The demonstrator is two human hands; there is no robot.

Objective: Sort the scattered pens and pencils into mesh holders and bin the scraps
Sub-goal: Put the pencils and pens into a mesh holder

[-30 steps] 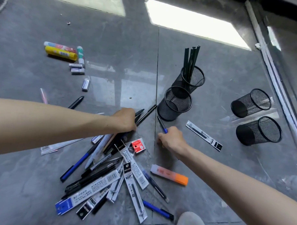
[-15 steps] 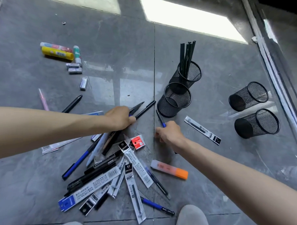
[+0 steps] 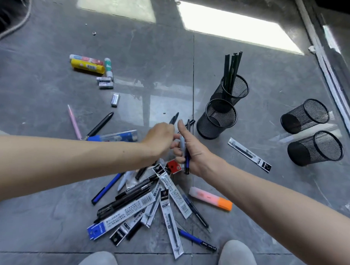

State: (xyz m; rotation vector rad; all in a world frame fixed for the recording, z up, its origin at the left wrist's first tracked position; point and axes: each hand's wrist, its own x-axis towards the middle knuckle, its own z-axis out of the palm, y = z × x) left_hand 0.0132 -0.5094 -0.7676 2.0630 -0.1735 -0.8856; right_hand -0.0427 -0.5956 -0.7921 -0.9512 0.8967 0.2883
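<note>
Down at the bottom edge, two grey shoes [image 3: 237, 257] point into a heap of pens and refill packets [image 3: 148, 200] fanned across the grey floor [image 3: 47, 227], with a blue pen [image 3: 196, 240] at its near edge and an orange highlighter [image 3: 210, 199] lying just to its right. A small red box [image 3: 174, 167] sits at the top of the heap

Above that, the two hands meet, touching. The right hand [image 3: 197, 153] has its fingers [image 3: 177, 150] curled tight round a bundle of pens [image 3: 187, 160], blue and grey barrels held roughly upright, thumb straight along them. The left hand [image 3: 160, 139] is curled too, its fingertips against the right hand's fingers, gripping a black pen [image 3: 174, 118] whose tip pokes out past the knuckles

Right of the hands a single refill packet [image 3: 249, 154] lies alone. Left of them lie a blue and clear packet [image 3: 114, 137], a loose black pen [image 3: 100, 123] and a pink pencil [image 3: 74, 122]

Just beyond the hands an empty mesh holder [image 3: 217, 119] touches a second holder [image 3: 234, 90] with dark pencils [image 3: 232, 67] standing in it. Well off to the right two more holders [image 3: 304, 116] sit side by side; whether upright or tipped I cannot tell

Farther left come an eraser [image 3: 115, 100], two more erasers [image 3: 105, 82], then a yellow tube [image 3: 87, 66] among other tubes
</note>
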